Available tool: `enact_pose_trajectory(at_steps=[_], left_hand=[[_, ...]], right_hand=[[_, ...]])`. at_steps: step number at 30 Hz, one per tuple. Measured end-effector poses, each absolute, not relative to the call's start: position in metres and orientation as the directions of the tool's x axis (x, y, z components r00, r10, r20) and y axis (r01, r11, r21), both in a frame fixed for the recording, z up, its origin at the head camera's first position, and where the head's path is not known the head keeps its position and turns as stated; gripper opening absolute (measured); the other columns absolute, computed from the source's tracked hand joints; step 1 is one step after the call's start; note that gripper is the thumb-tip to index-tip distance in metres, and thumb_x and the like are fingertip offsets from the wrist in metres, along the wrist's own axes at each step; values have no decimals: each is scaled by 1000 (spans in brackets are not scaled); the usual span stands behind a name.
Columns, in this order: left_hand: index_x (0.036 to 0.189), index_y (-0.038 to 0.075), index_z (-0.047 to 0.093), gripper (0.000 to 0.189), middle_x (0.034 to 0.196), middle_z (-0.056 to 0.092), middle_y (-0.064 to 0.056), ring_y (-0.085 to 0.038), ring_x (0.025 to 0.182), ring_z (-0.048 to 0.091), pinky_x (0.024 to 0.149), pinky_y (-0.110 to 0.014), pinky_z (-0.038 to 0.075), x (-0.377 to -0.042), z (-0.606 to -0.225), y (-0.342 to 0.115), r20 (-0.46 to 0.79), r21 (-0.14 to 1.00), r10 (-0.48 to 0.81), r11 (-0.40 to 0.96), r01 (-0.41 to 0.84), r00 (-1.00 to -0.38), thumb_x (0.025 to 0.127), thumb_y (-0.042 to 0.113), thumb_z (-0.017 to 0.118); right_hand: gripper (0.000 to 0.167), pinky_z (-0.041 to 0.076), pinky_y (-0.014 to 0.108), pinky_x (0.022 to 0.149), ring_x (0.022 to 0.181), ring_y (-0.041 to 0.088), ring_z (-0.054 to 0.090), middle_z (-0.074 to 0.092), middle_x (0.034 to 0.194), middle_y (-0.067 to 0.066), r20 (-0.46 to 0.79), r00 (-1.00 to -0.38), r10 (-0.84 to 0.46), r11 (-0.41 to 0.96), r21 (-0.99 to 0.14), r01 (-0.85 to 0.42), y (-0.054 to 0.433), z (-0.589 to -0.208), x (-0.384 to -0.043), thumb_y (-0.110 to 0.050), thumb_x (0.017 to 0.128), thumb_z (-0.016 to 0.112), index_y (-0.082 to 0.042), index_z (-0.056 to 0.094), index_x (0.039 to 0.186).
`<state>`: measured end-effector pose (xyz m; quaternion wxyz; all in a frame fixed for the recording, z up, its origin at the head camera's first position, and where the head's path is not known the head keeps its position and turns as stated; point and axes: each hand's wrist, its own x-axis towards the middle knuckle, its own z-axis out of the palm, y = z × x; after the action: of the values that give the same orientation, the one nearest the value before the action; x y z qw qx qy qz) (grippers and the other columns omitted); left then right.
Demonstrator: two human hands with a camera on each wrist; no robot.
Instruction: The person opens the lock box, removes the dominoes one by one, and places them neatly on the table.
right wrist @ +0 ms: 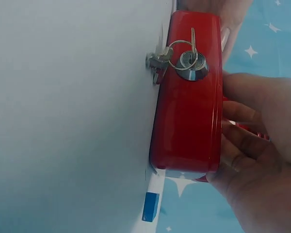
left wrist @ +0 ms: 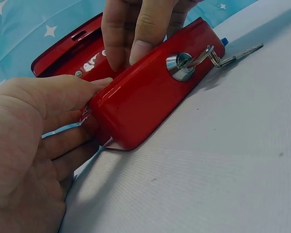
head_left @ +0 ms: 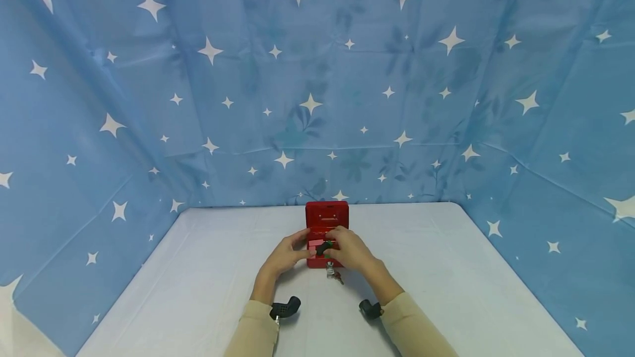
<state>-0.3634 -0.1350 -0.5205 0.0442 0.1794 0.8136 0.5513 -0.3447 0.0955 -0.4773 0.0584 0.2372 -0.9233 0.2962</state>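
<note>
A red cash box (head_left: 324, 263) stands on the table with its lid (head_left: 327, 215) raised at the back. My left hand (head_left: 284, 257) holds the box's left side; in the left wrist view its thumb lies at the front rim and the fingers along the side wall. From the right, my right hand (head_left: 351, 249) reaches over the rim, fingers bent down into the box. A small black object (head_left: 323, 248) lies between the two hands, beside pink and green pieces. Its exact kind is unclear, and the right fingertips are hidden inside. Keys (left wrist: 233, 57) hang from the front lock (left wrist: 180, 67).
A white-covered table (head_left: 223, 269) spreads around the box. Behind and at both sides hangs a blue curtain (head_left: 317, 125) with white stars. A small blue piece (right wrist: 150, 207) shows beyond the box's right end. Black wrist cameras (head_left: 286, 308) sit at both cuffs.
</note>
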Motion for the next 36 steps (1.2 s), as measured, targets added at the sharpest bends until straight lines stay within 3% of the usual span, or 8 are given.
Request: enact_pose_trajectory(at_steps=[21, 36], left_hand=[[157, 14, 47, 70, 158, 52, -11, -38, 149, 44, 121, -68, 31, -367, -525, -135, 133, 915, 340, 319, 247, -931, 92, 19, 74], [157, 13, 47, 69, 158, 51, -11, -38, 150, 43, 121, -68, 31, -364, -522, -135, 130, 917, 343, 315, 245, -930, 93, 19, 72]], right_hand=[[48, 56, 57, 102, 116, 33, 66, 69, 128, 14, 228, -921, -316, 737, -552, -389, 82, -485, -347, -22, 88, 84, -2, 71, 128], [46, 59, 52, 97, 104, 28, 66, 71, 119, 16, 241, -925, -293, 749, -543, -379, 77, -487, -349, -24, 85, 87, -1, 73, 122]])
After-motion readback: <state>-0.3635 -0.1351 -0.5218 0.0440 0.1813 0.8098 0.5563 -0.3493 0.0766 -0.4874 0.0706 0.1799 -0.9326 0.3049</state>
